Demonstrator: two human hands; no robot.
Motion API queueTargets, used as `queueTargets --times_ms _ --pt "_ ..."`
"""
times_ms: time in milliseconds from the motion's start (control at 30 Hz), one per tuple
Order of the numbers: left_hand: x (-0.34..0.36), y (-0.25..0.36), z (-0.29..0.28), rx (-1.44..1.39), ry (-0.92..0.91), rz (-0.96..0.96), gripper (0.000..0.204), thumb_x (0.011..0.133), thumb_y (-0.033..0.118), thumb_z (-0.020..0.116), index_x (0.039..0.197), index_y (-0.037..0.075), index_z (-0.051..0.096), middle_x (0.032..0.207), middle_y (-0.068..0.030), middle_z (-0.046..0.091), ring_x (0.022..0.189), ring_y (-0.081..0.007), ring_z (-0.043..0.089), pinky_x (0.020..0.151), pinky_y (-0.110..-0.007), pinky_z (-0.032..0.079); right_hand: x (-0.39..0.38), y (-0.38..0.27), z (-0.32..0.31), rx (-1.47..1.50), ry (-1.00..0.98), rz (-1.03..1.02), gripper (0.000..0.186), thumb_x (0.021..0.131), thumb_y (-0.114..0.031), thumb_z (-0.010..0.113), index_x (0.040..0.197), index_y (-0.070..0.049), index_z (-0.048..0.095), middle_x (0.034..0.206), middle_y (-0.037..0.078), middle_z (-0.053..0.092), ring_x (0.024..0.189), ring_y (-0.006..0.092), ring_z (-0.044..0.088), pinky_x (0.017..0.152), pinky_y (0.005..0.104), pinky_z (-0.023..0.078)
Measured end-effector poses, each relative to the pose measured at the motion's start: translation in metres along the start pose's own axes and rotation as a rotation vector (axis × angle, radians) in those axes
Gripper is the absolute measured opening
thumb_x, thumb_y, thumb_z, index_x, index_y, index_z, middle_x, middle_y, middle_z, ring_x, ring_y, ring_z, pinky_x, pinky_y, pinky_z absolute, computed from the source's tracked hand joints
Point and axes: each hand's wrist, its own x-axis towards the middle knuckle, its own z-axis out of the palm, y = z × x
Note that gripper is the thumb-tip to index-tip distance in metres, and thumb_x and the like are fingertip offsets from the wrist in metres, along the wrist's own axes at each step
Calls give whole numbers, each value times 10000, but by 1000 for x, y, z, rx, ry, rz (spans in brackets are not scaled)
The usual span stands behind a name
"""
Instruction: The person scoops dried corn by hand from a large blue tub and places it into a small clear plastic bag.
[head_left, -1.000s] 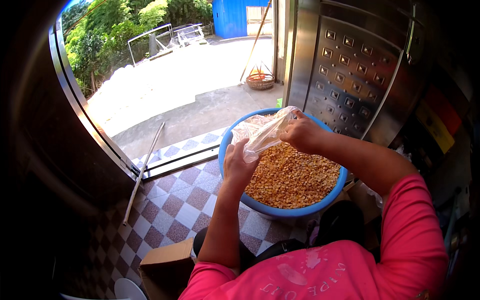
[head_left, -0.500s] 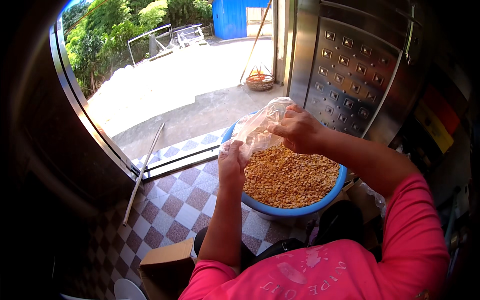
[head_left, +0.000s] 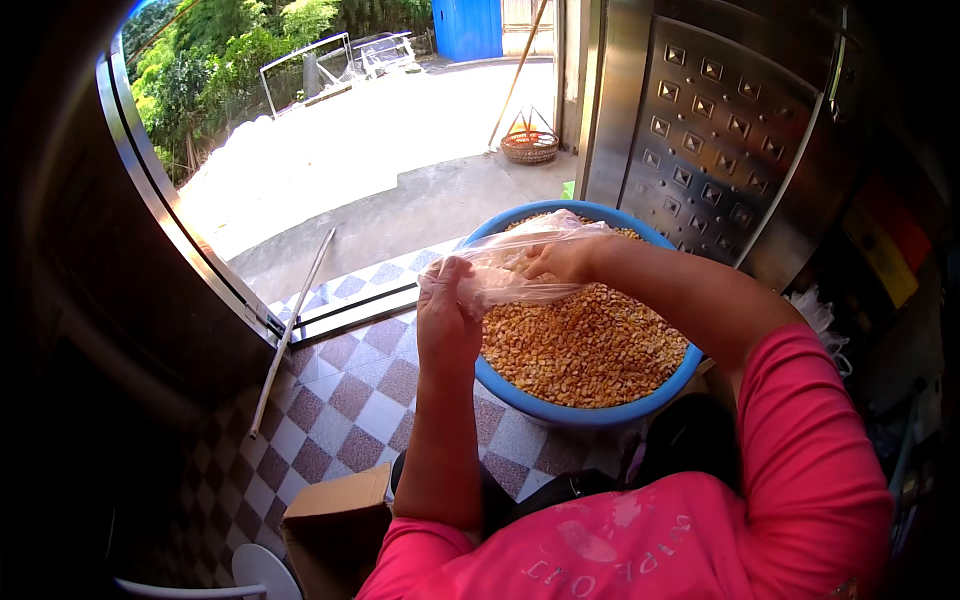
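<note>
A thin clear plastic bag (head_left: 490,285) is stretched between my hands above a big blue basin (head_left: 535,407). Yellow-orange corn kernels (head_left: 590,350) fill the basin. My left hand (head_left: 448,305) is closed on the left edge of the bag, fingers bunched around the film. At the bag's mouth, my right hand (head_left: 560,262) reaches leftward, its fingers looking stretched out and partly covered by the film. The fingertips are hard to make out through the plastic. I see no kernels clearly inside the bag.
An open cardboard box (head_left: 335,500) stands by my left side, near a white round object (head_left: 265,575). A pole (head_left: 290,340) leans across the door sill at left. Beyond the doorway sits a wicker basket (head_left: 530,148). A metal door (head_left: 700,150) stands behind the basin.
My right hand has gone from pinching the bag's raised upper edge to reaching into its mouth, lower and further left. The bag has dropped flatter. My left hand has shifted slightly left and up.
</note>
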Motion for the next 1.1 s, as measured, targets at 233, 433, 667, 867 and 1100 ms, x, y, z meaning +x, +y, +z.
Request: queueTargets --times_ms 233,433,667,867,1100 --pt "17 0 -31 125 53 129 168 916 118 467 1003 -18 510 844 -58 488 733 -123 491 626 -232 461 -15 -47 -20 -58 222 -107 281 782 -52 536 1049 -87 614 1017 107 622 944 251 585 822 342 442" --pt "16 25 -15 -354 231 154 186 924 212 472 975 38 513 808 -15 484 695 -104 467 561 -228 430 -65 -78 23 -453 672 -895 99 647 -40 582 732 -64 535 675 50 512 672 212 547 643 355 462" --pt "17 50 -22 -611 323 235 118 916 147 477 853 52 506 600 21 449 440 -55 337 429 -179 342 -5 -23 57 -392 633 -617 200 730 -99 579 929 -106 600 937 81 570 940 237 528 833 367 404" --pt "18 42 -40 -554 180 231 160 929 199 461 945 43 492 748 -4 473 559 -54 390 498 -177 381 76 -12 38 -321 554 -78 385 787 -297 533 1152 -175 536 1118 108 542 1085 270 472 930 450 331" --pt "14 22 -31 -296 206 152 256 917 162 476 1114 1 448 912 -62 482 804 -119 496 653 -208 461 61 -8 41 -389 311 133 480 825 -421 467 1276 -262 418 1274 48 473 1216 238 390 986 498 259"
